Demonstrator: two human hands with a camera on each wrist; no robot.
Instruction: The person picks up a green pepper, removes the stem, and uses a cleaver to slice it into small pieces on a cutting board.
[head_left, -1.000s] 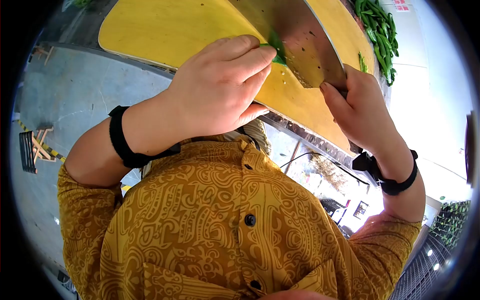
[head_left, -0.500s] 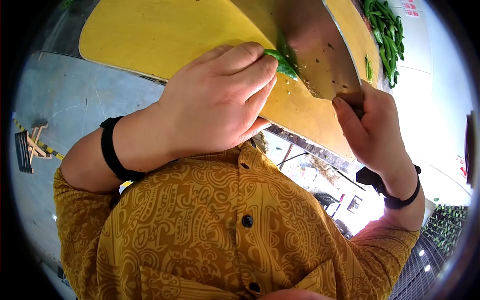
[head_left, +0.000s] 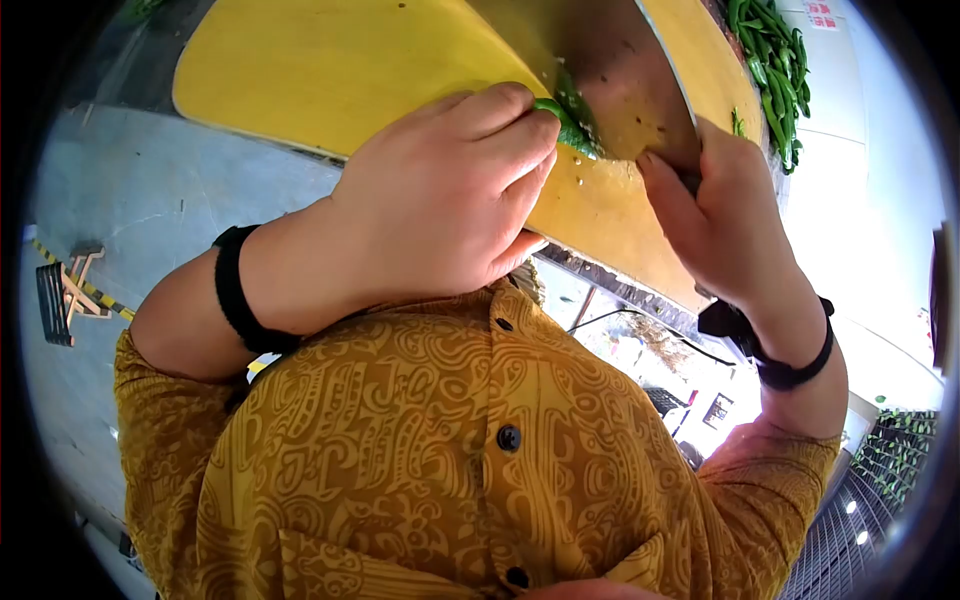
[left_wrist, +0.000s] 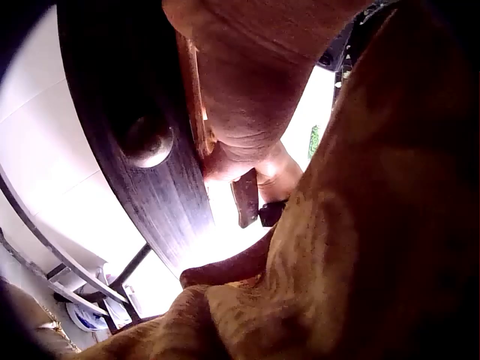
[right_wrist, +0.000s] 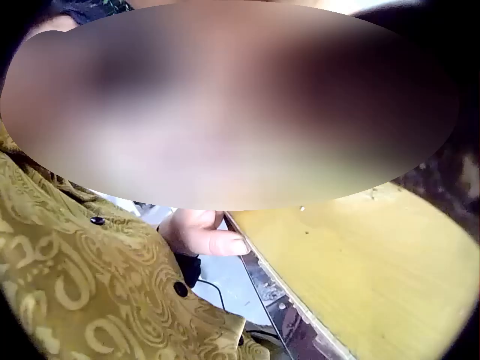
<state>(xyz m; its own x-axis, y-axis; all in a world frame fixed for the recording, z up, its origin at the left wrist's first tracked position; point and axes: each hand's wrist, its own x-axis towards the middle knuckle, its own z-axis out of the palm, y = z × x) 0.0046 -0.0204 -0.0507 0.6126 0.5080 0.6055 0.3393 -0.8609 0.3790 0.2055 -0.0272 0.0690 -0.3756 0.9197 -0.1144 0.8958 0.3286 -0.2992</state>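
In the head view my left hand (head_left: 440, 200) holds a green pepper (head_left: 574, 132) down on a yellow cutting board (head_left: 300, 75), its fingers bent over the pepper. The pepper's near end sticks out toward the right. My right hand (head_left: 725, 215) grips the handle of a broad cleaver (head_left: 635, 75), whose blade stands right beside the pepper and my left fingertips and reflects green. Small pale seeds and bits lie by the pepper and stick to the blade. The left wrist view shows the brown cleaver handle (left_wrist: 244, 199). At the board's near edge, the left thumb (right_wrist: 217, 241) appears in the right wrist view.
A pile of long green peppers (head_left: 775, 75) lies beyond the board's right end. A small green piece (head_left: 738, 122) rests near the board's right edge. The board sits on a dark table, its front edge close to the patterned shirt (head_left: 400, 420). A folding stool (head_left: 72, 295) stands on the floor at left.
The cleaver first shifted right and toward the body, then back left and away, close beside the pepper. My left hand stays on the pepper, and more of its end shows than a second ago.
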